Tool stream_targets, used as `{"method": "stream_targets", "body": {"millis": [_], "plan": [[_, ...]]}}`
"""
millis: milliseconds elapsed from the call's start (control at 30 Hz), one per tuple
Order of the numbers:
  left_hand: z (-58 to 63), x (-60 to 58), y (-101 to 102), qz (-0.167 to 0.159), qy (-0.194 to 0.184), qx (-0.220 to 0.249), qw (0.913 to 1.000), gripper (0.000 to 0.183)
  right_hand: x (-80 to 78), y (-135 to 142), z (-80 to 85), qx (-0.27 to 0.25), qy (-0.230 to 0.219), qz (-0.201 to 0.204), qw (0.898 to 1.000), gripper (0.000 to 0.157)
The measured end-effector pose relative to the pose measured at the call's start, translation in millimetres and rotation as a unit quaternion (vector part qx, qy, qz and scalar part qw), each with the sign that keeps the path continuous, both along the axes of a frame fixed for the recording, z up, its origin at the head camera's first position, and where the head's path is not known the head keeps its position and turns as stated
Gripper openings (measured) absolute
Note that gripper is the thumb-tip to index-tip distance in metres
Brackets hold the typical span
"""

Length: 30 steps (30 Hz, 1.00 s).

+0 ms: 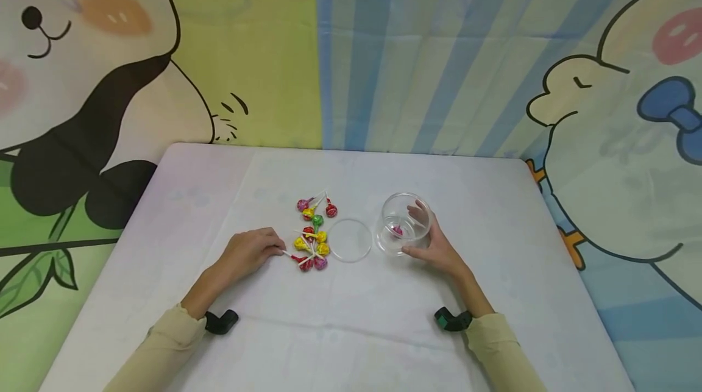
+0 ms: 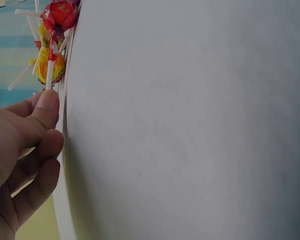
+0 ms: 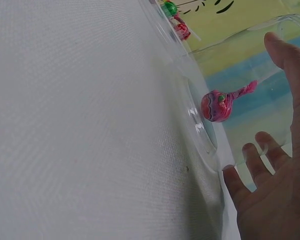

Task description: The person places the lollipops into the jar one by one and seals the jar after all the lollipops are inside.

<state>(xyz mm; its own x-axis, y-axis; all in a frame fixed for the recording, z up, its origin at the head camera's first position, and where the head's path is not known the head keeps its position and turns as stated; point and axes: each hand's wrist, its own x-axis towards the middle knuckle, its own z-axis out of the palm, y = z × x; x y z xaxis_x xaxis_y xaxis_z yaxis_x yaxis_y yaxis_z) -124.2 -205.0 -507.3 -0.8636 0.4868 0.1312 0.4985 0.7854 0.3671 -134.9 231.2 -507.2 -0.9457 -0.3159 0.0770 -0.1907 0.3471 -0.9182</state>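
Observation:
My left hand (image 1: 247,253) pinches the white stick of a red-wrapped lollipop (image 2: 60,16) between thumb and forefinger. That lollipop's head lies at the near end of a pile of lollipops (image 1: 322,249) in red, yellow and purple wrappers. My right hand (image 1: 436,245) holds a clear jar (image 1: 390,212) from its right side, thumb on the near side and fingers around the far side. The jar stands upright on the table with its mouth open. Inside it, a pink lollipop (image 3: 216,106) rests at the bottom, its stick pointing up.
A clear round lid (image 1: 351,261) lies flat between the pile and the jar. Behind the pile are several more lollipops, including a green one (image 1: 317,220). A white cloth covers the table (image 1: 329,343); a printed curtain (image 1: 274,44) hangs behind it.

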Motion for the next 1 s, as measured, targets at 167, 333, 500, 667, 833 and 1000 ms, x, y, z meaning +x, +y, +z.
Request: {"method": "stream_targets", "body": {"millis": [167, 333, 500, 667, 833, 1000], "plan": [[2.5, 3.4, -9, 0.006, 0.024, 0.028, 0.9993, 0.012, 4.5, -5, 21.9, -0.002, -0.009, 0.005, 1.0, 0.104], [4.3, 7.3, -16, 0.008, 0.033, 0.093, 0.9951, 0.015, 4.9, -6, 28.7, 0.001, -0.01, 0.006, 1.0, 0.104], [10.3, 11.9, -17, 0.027, -0.012, 0.196, 0.9801, 0.015, 5.1, -7, 29.3, -0.002, -0.016, 0.006, 1.0, 0.102], [23.0, 16.4, -11, 0.123, -0.086, 0.292, 0.9446, 0.012, 6.8, -8, 29.9, -0.008, -0.018, 0.01, 1.0, 0.102], [38.4, 15.6, -4, 0.181, -0.089, 0.357, 0.9122, 0.021, 6.9, -8, 28.9, -0.007, -0.017, 0.01, 1.0, 0.101], [46.3, 14.1, 2, 0.186, -0.104, 0.417, 0.8834, 0.026, 2.8, -5, 16.5, -0.002, -0.017, 0.005, 1.0, 0.103]]}}
